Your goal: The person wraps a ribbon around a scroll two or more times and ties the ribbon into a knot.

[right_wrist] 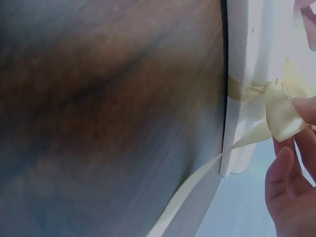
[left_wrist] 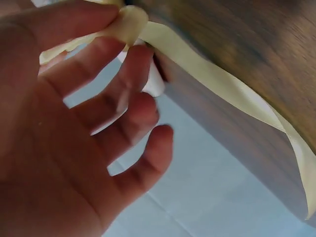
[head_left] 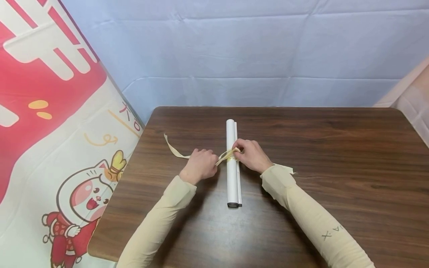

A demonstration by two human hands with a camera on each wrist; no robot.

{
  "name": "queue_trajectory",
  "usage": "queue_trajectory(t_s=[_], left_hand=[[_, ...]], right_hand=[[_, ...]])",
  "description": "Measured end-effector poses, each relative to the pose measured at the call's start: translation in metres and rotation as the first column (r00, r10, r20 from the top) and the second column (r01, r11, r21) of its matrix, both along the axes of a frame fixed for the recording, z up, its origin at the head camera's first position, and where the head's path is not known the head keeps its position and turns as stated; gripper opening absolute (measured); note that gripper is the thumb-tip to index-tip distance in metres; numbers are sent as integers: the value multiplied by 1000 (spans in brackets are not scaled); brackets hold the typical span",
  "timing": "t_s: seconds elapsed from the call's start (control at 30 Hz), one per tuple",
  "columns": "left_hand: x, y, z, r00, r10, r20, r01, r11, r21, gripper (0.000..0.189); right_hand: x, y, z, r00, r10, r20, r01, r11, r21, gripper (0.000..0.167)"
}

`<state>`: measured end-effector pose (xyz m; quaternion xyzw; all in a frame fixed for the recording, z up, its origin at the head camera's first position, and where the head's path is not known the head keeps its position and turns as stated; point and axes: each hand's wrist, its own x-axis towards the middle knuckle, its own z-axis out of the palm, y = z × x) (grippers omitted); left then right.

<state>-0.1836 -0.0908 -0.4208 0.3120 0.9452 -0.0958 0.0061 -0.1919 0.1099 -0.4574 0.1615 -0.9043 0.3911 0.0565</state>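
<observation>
A white rolled scroll (head_left: 231, 178) lies lengthwise on the table, with a pale yellow ribbon (head_left: 175, 152) wrapped round its middle. On the scroll's left, my left hand (head_left: 200, 165) pinches the ribbon between thumb and index finger; its other fingers are loosely bent in the left wrist view. A long ribbon tail (left_wrist: 222, 89) trails away from that hand over the table. My right hand (head_left: 253, 154) pinches a ribbon loop (right_wrist: 282, 112) just right of the scroll. The band of ribbon (right_wrist: 242, 90) round the scroll shows in the right wrist view, with another tail running down beside it.
The dark wooden table (head_left: 335, 167) extends widely on both sides of the scroll. Behind it hangs a pale blue cloth (head_left: 234, 56). A printed red and white sheet (head_left: 50, 149) with a cartoon cat hangs along the left edge.
</observation>
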Motion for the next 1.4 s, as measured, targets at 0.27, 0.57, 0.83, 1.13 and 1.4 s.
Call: queue_trajectory(t_s=[0.27, 0.57, 0.83, 1.13, 1.4], left_hand=[[15, 7, 8, 998, 7, 57, -2, 997, -81, 8], [24, 12, 16, 940, 95, 327, -50, 988, -145, 20], [32, 13, 18, 930, -21, 366, 71, 990, -121, 18], [37, 18, 20, 898, -152, 413, 177, 984, -22, 20], [44, 20, 22, 842, -39, 539, 87, 994, -63, 21]], right_hand=[[0, 1, -1, 1000, -11, 9, 11, 1000, 2, 8], [0, 2, -1, 1000, -9, 14, 9, 1000, -8, 9], [1, 2, -1, 999, -16, 35, 16, 1000, 4, 10], [0, 2, -1, 1000, -16, 23, 16, 1000, 4, 9], [0, 4, -1, 999, -22, 38, 21, 1000, 6, 10]])
